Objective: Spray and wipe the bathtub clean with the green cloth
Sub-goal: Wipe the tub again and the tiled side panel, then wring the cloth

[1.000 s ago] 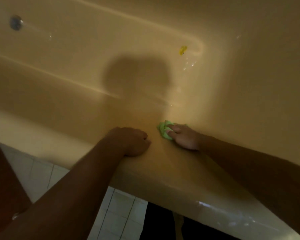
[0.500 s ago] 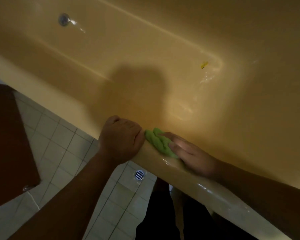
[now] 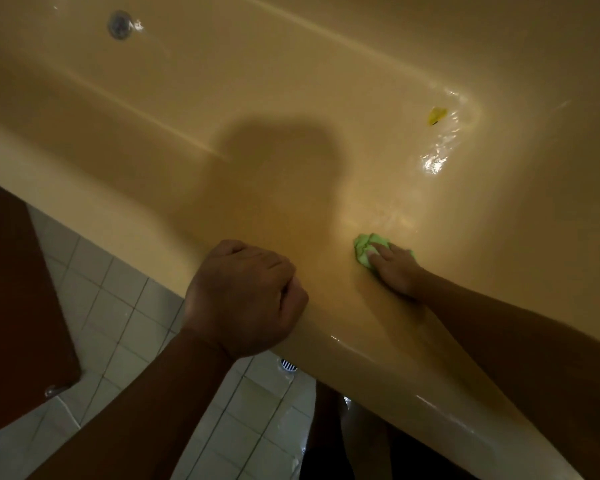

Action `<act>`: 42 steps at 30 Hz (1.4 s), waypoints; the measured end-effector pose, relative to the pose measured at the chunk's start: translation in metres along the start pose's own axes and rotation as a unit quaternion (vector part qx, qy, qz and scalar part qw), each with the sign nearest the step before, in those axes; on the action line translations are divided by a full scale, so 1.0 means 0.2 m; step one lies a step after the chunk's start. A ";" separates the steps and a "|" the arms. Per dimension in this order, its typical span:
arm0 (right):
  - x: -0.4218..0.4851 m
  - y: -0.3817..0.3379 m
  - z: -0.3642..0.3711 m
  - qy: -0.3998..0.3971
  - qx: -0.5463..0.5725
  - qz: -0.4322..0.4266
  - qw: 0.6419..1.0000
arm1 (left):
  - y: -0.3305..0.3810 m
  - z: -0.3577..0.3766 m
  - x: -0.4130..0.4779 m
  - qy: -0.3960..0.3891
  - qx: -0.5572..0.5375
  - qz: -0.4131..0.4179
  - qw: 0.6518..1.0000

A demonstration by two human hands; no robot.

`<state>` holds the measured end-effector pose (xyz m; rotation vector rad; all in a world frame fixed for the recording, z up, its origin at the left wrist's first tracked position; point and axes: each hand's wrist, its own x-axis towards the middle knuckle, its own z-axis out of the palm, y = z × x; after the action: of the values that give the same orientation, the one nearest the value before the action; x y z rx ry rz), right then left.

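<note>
A person leans over a pale yellow bathtub (image 3: 291,81), seen from a head-worn camera. The right hand (image 3: 394,270) reaches down the tub's near inner wall and presses a bunched green cloth (image 3: 366,247) against the enamel. Its grip is flat, the fingers (image 3: 378,252) stretched across the cloth rather than curled round it. A little green shows past the far side of the hand. The left hand (image 3: 243,299) rests on the tub's near rim (image 3: 378,362), well apart from the cloth. Its grip is closed into a fist that holds nothing. The shadow (image 3: 281,174) of a head falls across the tub floor between the two arms. A metal drain (image 3: 120,25) sits at the far left end of the tub. A small yellow scrap (image 3: 436,116) lies near the opposite corner, beside a wet sheen (image 3: 437,157). Outside the tub are a white tiled floor (image 3: 111,306), a round floor drain (image 3: 288,364) partly hidden under the rim, and a dark brown panel (image 3: 14,289) at left.
</note>
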<state>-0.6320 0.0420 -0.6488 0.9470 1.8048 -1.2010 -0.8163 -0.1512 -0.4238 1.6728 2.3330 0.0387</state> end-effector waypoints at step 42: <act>-0.37 -0.47 -0.05 -0.069 0.126 -0.246 0.959 | -0.32 -0.10 0.08 -0.035 -0.033 -0.005 0.999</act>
<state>-0.6840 0.0130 -0.5440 0.5369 1.8595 -1.7933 -0.8849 -0.1544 -0.4187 1.6053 2.2633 0.0551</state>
